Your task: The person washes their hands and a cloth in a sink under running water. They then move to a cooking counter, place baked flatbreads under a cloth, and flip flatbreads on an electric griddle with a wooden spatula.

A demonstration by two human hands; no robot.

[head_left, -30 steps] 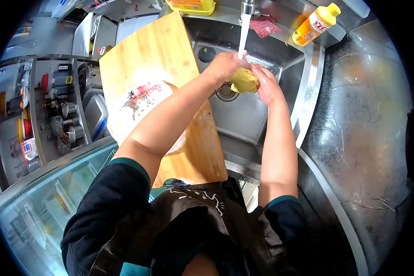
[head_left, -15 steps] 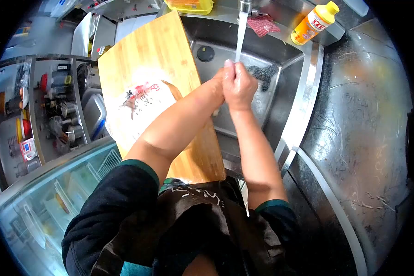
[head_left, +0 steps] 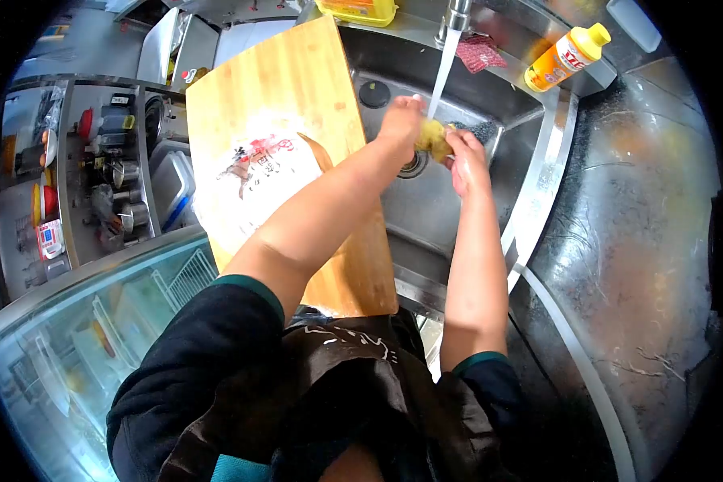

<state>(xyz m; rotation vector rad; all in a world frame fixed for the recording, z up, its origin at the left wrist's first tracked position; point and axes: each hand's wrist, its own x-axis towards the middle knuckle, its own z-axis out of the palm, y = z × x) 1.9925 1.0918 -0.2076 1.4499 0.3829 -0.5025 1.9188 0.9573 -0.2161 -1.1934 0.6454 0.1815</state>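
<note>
Water runs from the faucet [head_left: 458, 18] onto a yellow cloth-like item [head_left: 435, 141] above the sink [head_left: 430, 201]. My left hand [head_left: 400, 122] is closed on its left side, and my right hand [head_left: 467, 159] grips its right side with bent fingers. The item looks crumpled, and its exact kind is hard to make out. Left of the hands, a wooden board [head_left: 297, 72] lies partly over the sink's edge. A white printed bag or sheet [head_left: 257, 181] rests on the board, partly behind my left forearm.
A yellow-orange bottle [head_left: 568, 58] stands at the sink's back right corner. Beside the faucet lies a red patterned cloth [head_left: 479, 53]. A yellow container [head_left: 360, 10] sits behind the sink. Drawers with utensils [head_left: 108, 173] are at the left, above a glass-topped case [head_left: 96, 337].
Half a second ago my hands were pressed together under the water. Now they are apart, with the yellow item visible between them. The whole view has shifted slightly.
</note>
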